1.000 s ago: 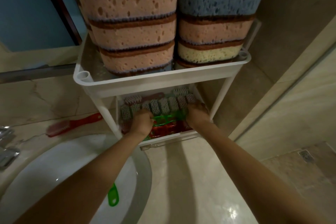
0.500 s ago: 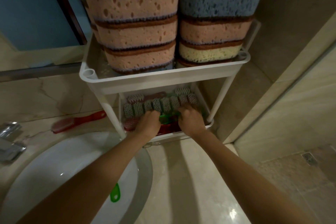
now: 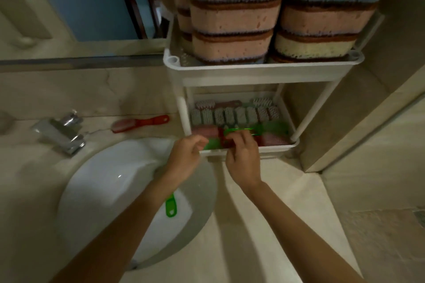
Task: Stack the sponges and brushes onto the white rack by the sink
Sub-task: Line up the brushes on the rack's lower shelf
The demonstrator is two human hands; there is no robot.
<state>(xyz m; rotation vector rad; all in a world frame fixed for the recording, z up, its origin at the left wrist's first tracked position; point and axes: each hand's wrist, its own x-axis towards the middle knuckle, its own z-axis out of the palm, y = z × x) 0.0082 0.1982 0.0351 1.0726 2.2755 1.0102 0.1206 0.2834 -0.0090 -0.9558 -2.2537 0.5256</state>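
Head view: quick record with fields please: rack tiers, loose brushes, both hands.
top tier: white rack holds stacked sponges, pink, blue and yellow
lower tier: brushes packed in rows
off rack: red brush on counter behind sink; green brush inside the sink
left hand: at lower tier's front edge, fingers curled, grip unclear
right hand: fingers on brush handles there, grip unclear

Dim beige marble counter (image 3: 264,225) holds a white basin (image 3: 103,190) and chrome tap (image 3: 61,133).
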